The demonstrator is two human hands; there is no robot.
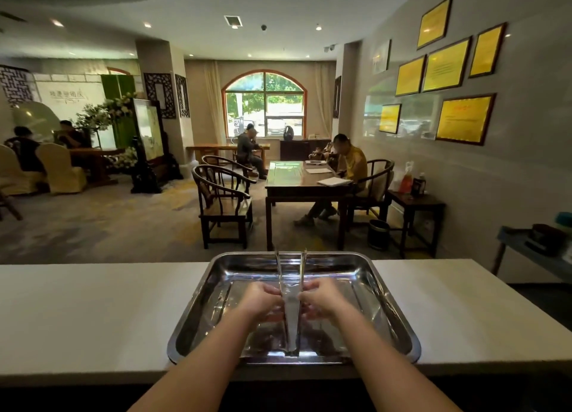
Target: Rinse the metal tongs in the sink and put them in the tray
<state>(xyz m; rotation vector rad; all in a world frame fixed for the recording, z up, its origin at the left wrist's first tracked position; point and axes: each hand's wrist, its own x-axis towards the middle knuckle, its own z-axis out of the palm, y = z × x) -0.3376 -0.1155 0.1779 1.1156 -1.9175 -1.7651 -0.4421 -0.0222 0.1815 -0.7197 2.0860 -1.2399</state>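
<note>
Head view. The metal tongs (291,291) lie with their long axis running straight away from the viewer, over the middle of the steel tray (198,291). The joined end points toward the viewer and sits low near the tray's near wall; the two arms point away, spread slightly apart, with their tips rising above the tray's far rim. The tray rests on the white surface (93,312). The left hand (263,298) closes its grip on the left arm of the tongs, and the right hand (322,297) closes its grip on the right arm; the tongs thus pass between the two hands, each grip clamped at about mid-length. Both forearms reach in from the near edge. Whether the joined end touches the tray floor cannot be told.
</note>
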